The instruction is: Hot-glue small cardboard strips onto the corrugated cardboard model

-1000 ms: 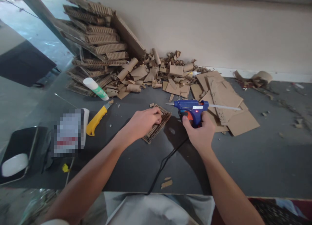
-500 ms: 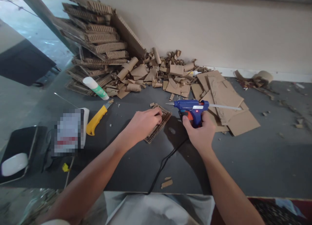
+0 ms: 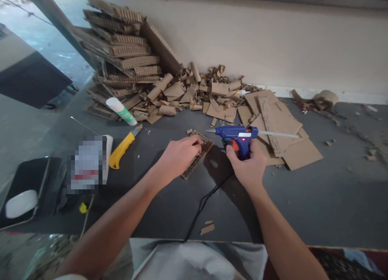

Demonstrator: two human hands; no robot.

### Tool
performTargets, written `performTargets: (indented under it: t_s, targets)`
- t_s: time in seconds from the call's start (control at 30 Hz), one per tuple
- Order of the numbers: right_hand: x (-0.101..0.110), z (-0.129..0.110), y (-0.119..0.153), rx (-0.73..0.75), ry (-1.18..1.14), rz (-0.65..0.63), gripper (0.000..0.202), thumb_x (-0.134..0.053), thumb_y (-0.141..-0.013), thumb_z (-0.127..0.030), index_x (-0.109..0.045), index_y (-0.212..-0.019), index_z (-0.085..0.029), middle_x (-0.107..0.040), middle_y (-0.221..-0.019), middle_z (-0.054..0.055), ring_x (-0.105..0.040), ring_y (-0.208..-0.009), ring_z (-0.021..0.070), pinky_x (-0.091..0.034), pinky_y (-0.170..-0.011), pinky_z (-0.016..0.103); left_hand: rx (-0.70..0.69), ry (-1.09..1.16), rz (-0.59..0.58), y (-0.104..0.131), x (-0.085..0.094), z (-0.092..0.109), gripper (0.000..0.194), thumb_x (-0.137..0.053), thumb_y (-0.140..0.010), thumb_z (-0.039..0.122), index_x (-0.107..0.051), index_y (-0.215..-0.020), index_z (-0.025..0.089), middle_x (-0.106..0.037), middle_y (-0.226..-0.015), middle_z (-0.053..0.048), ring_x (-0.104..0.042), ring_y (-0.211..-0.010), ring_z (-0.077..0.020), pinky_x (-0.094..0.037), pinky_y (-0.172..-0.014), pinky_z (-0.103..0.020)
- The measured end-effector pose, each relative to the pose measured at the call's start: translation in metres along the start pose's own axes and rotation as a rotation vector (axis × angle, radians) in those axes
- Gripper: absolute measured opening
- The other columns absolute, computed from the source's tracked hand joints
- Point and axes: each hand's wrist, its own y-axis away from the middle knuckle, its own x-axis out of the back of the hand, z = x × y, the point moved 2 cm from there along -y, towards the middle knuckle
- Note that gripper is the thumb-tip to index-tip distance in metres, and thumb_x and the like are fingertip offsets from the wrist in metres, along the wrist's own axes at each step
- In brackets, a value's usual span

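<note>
A small corrugated cardboard piece with raised edges (image 3: 202, 152) lies aslant on the dark table. My left hand (image 3: 182, 154) is over it, its fingers curled down into the piece and gripping it; the fingertips are partly hidden. My right hand (image 3: 250, 164) is wrapped round the handle of a blue hot glue gun (image 3: 235, 132), held just right of the piece. The gun's metal nozzle points left and a red light glows on its body. A clear glue stick (image 3: 280, 134) sticks out of its back. The black cord (image 3: 206, 197) runs down to the table's front edge.
A yellow utility knife (image 3: 122, 150) and a white-green glue tube (image 3: 121, 111) lie to the left. Stacked cardboard trays (image 3: 130, 51) rise at the back left, beside a heap of scraps (image 3: 190, 92). Flat cardboard sheets (image 3: 303, 150) lie right of the glue gun.
The whole view has shifted slightly. Both hands keep their grip and nearly the same places over the table.
</note>
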Motion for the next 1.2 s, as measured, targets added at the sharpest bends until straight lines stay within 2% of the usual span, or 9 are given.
performTargets:
  t_s: [0.17, 0.4, 0.6, 0.73, 0.83, 0.93, 1.03, 1.13, 1.2]
  targets:
    - [0.0, 0.0, 0.001, 0.0, -0.02, -0.004, 0.03, -0.071, -0.073, -0.044, -0.051, -0.072, -0.022, -0.042, -0.052, -0.008, -0.037, -0.045, 0.0093, -0.035, -0.046, 0.023, -0.024, -0.031, 0.046, 0.01, 0.009, -0.003, 0.025, -0.049, -0.096, 0.007, -0.069, -0.106, 0.019, -0.063, -0.131, -0.006, -0.067, -0.104, -0.0199, -0.042, -0.056, -0.024]
    - [-0.001, 0.001, 0.0, -0.014, -0.011, -0.006, 0.031, -0.071, -0.074, -0.046, -0.052, -0.072, -0.022, -0.043, -0.052, -0.007, -0.038, -0.046, 0.0097, -0.035, -0.046, 0.023, 0.129, 0.085, 0.199, 0.02, 0.021, -0.03, 0.023, -0.045, -0.103, 0.023, -0.067, -0.106, 0.019, -0.07, -0.117, -0.004, -0.069, -0.096, -0.0187, -0.044, -0.062, -0.025]
    - [-0.002, 0.002, 0.001, 0.002, -0.015, -0.007, 0.03, -0.071, -0.075, -0.046, -0.054, -0.073, -0.022, -0.042, -0.052, -0.007, -0.037, -0.046, 0.0098, -0.035, -0.046, 0.024, 0.241, 0.161, 0.112, 0.028, 0.005, -0.05, 0.021, -0.049, -0.101, 0.033, -0.066, -0.109, 0.022, -0.071, -0.113, -0.004, -0.069, -0.091, -0.0221, -0.046, -0.067, -0.029]
    - [-0.003, 0.002, 0.001, -0.003, -0.023, -0.015, 0.03, -0.071, -0.075, -0.046, -0.054, -0.072, -0.022, -0.042, -0.052, -0.007, -0.037, -0.046, 0.0099, -0.036, -0.047, 0.024, 0.299, 0.4, -0.023, 0.029, -0.008, -0.059, 0.027, -0.049, -0.1, 0.04, -0.062, -0.118, 0.025, -0.073, -0.105, -0.004, -0.07, -0.08, -0.021, -0.048, -0.066, -0.03]
    - [-0.004, 0.003, 0.0, -0.027, -0.035, -0.012, 0.031, -0.071, -0.074, -0.047, -0.053, -0.072, -0.022, -0.044, -0.053, -0.007, -0.038, -0.047, 0.01, -0.036, -0.048, 0.024, 0.393, 0.722, -0.128, 0.028, -0.014, -0.057, 0.04, -0.055, -0.095, 0.049, -0.054, -0.129, 0.027, -0.073, -0.099, -0.003, -0.068, -0.066, -0.0173, -0.05, -0.057, -0.028]
    - [-0.005, 0.005, -0.001, -0.066, -0.066, 0.01, 0.033, -0.072, -0.073, -0.047, -0.052, -0.071, -0.022, -0.046, -0.054, -0.007, -0.04, -0.048, 0.0103, -0.038, -0.049, 0.024, 0.488, 0.941, -0.152, 0.029, -0.02, -0.049, 0.055, -0.061, -0.089, 0.052, -0.045, -0.134, 0.026, -0.073, -0.093, -0.003, -0.066, -0.057, -0.0165, -0.051, -0.049, -0.027]
    - [-0.005, 0.007, -0.001, -0.122, -0.12, 0.023, 0.032, -0.072, -0.074, -0.048, -0.056, -0.076, -0.02, -0.049, -0.057, -0.006, -0.043, -0.049, 0.0107, -0.039, -0.05, 0.024, 0.536, 0.956, -0.071, 0.028, -0.026, -0.041, 0.048, -0.062, -0.087, 0.052, -0.049, -0.123, 0.022, -0.071, -0.09, -0.004, -0.064, -0.055, -0.0156, -0.05, -0.048, -0.027]
    - [-0.006, 0.012, 0.0, -0.174, -0.167, 0.033, 0.034, -0.072, -0.075, -0.049, -0.061, -0.083, -0.019, -0.055, -0.062, -0.004, -0.047, -0.051, 0.0116, -0.041, -0.051, 0.025, 0.519, 0.843, 0.041, 0.025, -0.032, -0.037, 0.035, -0.059, -0.09, 0.05, -0.052, -0.107, 0.02, -0.069, -0.096, -0.006, -0.06, -0.055, -0.0125, -0.045, -0.049, -0.027]
    - [-0.006, 0.017, 0.0, -0.205, -0.187, 0.036, 0.036, -0.073, -0.076, -0.051, -0.062, -0.086, -0.018, -0.057, -0.064, -0.003, -0.049, -0.052, 0.0121, -0.042, -0.052, 0.025, 0.471, 0.807, 0.063, 0.024, -0.035, -0.035, 0.032, -0.056, -0.093, 0.047, -0.052, -0.11, 0.02, -0.068, -0.096, -0.005, -0.057, -0.056, -0.0115, -0.042, -0.05, -0.026]
